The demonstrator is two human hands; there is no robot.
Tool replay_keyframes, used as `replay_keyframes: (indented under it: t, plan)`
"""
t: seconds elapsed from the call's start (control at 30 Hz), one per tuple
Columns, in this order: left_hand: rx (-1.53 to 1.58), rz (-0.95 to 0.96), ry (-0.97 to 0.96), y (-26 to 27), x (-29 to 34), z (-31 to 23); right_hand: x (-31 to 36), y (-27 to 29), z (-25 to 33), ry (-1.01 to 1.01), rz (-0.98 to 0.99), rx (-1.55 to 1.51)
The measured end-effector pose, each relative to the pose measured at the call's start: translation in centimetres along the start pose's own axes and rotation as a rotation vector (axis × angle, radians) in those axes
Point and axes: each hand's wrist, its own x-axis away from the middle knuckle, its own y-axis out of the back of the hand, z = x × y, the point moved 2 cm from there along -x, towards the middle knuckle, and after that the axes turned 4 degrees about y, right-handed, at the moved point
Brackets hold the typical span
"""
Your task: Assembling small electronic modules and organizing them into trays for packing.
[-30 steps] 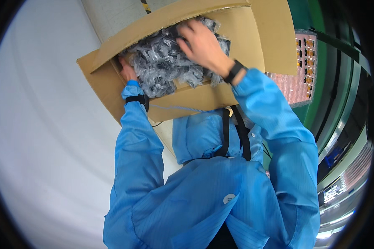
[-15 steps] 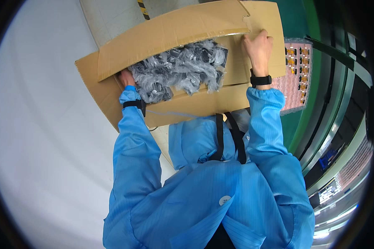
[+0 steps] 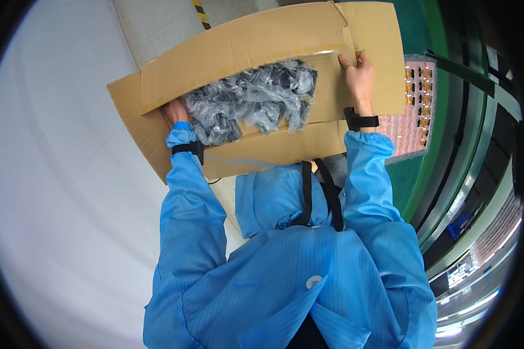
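Observation:
A large cardboard box [image 3: 233, 47] stands in front of me with its flaps spread. Inside lie several dark items in crinkled clear plastic bags [image 3: 247, 96]. My left hand [image 3: 176, 110] reaches into the box's left end, beside the bags. The far flap covers its fingers, so what they touch is hidden. My right hand [image 3: 360, 78] is at the right flap [image 3: 384, 64], close to the corner of the far flap. Its thumb and forefinger point away from me with a gap between them. Whether the fingertips press on the cardboard is hard to see.
Right of the box, a pink bubble-wrap sheet [image 3: 399, 131] bears rows of small black and orange parts [image 3: 419, 102] on a green surface [image 3: 410, 180]. A coiled blue cord [image 3: 244, 161] runs from my left wristband. A white surface [image 3: 70, 174] fills the left side.
My right hand has shifted slightly left and toward me, and its thumb and forefinger are further apart. The flaps have moved a little. My left hand stays at the box's left end.

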Motion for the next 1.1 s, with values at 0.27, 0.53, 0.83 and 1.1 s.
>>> replay_keyframes:
  t: [0.27,0.53,0.83,1.1]
  plan:
    - [-0.428,-0.205,0.494,-7.8,-3.0,-15.4,-0.5,-1.6,-1.4,-0.047,-0.003,-0.142]
    - [-0.373,-0.190,0.547,-5.9,-2.5,-15.4,2.1,-0.9,-0.8,-0.039,-0.008,-0.056]
    - [-0.314,-0.184,0.494,-3.7,-1.5,-15.4,6.1,1.8,2.2,0.022,-0.094,-0.083]
    - [-0.349,-0.201,0.541,-3.6,-1.1,-17.2,6.4,2.2,1.8,0.074,-0.114,-0.136]
